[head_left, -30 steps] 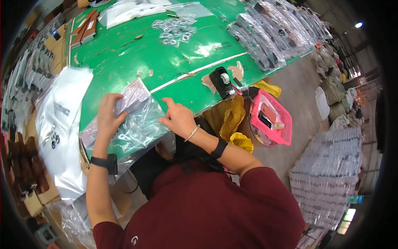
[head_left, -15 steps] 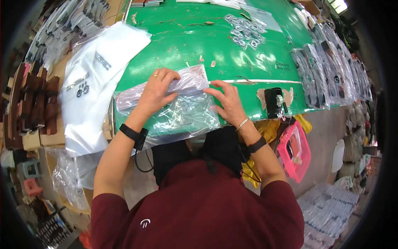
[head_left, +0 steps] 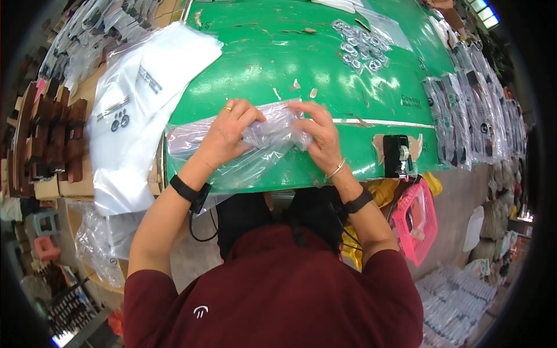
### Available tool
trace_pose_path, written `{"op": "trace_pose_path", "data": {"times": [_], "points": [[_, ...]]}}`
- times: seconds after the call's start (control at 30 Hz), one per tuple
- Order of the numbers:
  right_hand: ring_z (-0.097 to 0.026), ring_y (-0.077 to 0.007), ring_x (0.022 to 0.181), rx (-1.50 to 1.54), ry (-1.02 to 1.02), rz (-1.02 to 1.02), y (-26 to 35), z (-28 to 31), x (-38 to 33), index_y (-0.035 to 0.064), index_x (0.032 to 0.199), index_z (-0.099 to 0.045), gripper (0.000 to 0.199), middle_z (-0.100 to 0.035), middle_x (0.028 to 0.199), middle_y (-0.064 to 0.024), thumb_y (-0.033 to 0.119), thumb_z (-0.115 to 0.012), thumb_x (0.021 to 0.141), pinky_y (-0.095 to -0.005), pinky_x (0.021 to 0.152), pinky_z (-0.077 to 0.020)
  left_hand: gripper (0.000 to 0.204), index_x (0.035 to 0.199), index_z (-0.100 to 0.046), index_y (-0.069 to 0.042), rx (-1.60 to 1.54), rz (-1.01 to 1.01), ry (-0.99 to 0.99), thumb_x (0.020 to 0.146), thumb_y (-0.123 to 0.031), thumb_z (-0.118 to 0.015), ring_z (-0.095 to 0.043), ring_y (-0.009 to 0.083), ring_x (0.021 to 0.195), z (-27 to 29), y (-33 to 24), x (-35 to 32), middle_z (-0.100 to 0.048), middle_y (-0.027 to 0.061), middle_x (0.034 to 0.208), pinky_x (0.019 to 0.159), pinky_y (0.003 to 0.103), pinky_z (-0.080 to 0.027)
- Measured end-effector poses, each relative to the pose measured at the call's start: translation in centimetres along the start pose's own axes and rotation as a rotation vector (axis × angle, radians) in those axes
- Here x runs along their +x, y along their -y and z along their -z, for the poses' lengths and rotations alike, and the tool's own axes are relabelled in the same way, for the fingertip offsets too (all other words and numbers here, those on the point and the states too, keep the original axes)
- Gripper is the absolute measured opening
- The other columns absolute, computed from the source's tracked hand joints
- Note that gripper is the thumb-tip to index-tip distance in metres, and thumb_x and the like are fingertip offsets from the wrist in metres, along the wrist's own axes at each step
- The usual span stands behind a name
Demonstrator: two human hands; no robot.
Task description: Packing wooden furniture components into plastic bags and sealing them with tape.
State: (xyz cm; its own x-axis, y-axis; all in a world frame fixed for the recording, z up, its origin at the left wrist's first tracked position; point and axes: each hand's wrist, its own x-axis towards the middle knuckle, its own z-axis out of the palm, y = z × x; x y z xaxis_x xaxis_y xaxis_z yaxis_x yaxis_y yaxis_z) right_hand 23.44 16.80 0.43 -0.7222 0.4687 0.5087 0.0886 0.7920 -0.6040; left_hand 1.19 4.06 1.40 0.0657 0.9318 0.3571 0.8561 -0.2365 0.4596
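Note:
A stack of clear plastic bags [head_left: 232, 162] lies on the near edge of the green table [head_left: 278, 64]. My left hand [head_left: 227, 132], with a ring on one finger, grips and crumples the top of one bag. My right hand [head_left: 319, 136], wearing a thin bracelet, pinches the same bag from the right side. Both wrists carry black bands. The bag bunches up between the two hands.
Large white printed bags [head_left: 136, 110] lie at the table's left. Small packed items [head_left: 357, 49] sit farther back, rows of packed goods [head_left: 464, 110] along the right edge. A black device [head_left: 397, 155] is taped at the front edge, a pink basket [head_left: 415, 223] below it.
The view has shifted so the table sits more centred. Both hands have closed in toward each other on the clear bag, bunching it between them.

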Motion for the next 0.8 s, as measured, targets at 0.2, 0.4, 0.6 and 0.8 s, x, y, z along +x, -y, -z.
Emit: {"op": "trace_pose_path", "data": {"times": [0.2, 0.4, 0.6, 0.8], "points": [[-0.055, -0.0361, 0.126, 0.146, -0.040, 0.001, -3.2, -1.7, 1.6, 0.0003, 0.102, -0.067, 0.028, -0.064, 0.130, -0.0141, -0.005, -0.054, 0.078, -0.0424, 0.107, -0.0437, 0.042, 0.107, -0.060, -0.006, 0.031, 0.013, -0.038, 0.069, -0.006, -0.078, -0.051, 0.0363, 0.100, -0.6, -0.3, 0.0, -0.055, 0.0130, 0.107, 0.090, 0.044, -0.046], [-0.058, -0.0341, 0.119, 0.019, -0.080, 0.044, -2.8, -3.0, 1.8, 0.0003, 0.109, -0.067, 0.035, -0.067, 0.122, -0.0118, -0.006, -0.053, 0.079, -0.0425, 0.102, -0.0471, 0.055, 0.128, -0.058, -0.010, -0.194, 0.097, 0.059, 0.076, -0.007, -0.075, -0.050, 0.0382, 0.126, 0.7, 1.3, -1.5, -0.056, 0.0120, 0.129, 0.115, 0.051, -0.035], [-0.059, -0.0333, 0.118, 0.010, -0.142, 0.030, -3.0, -3.2, 1.3, -0.0005, 0.107, -0.067, 0.034, -0.068, 0.119, -0.0096, -0.008, -0.052, 0.077, -0.0401, 0.101, -0.0477, 0.068, 0.142, -0.050, -0.004, 0.091, 0.279, -0.139, 0.078, -0.006, -0.074, -0.045, 0.0359, 0.138, 2.6, -8.9, -6.6, -0.052, 0.0142, 0.144, 0.117, 0.048, -0.034], [-0.059, -0.0327, 0.117, -0.002, -0.147, 0.085, -3.2, -3.2, 1.7, 0.0007, 0.108, -0.067, 0.037, -0.068, 0.118, -0.0092, -0.007, -0.053, 0.074, -0.0400, 0.098, -0.0494, 0.036, 0.114, -0.069, -0.009, 0.457, 0.548, -0.307, 0.080, 0.001, -0.064, -0.060, 0.0316, 0.119, 2.8, -7.3, -14.5, -0.066, 0.0108, 0.122, 0.102, 0.042, -0.047]]}}
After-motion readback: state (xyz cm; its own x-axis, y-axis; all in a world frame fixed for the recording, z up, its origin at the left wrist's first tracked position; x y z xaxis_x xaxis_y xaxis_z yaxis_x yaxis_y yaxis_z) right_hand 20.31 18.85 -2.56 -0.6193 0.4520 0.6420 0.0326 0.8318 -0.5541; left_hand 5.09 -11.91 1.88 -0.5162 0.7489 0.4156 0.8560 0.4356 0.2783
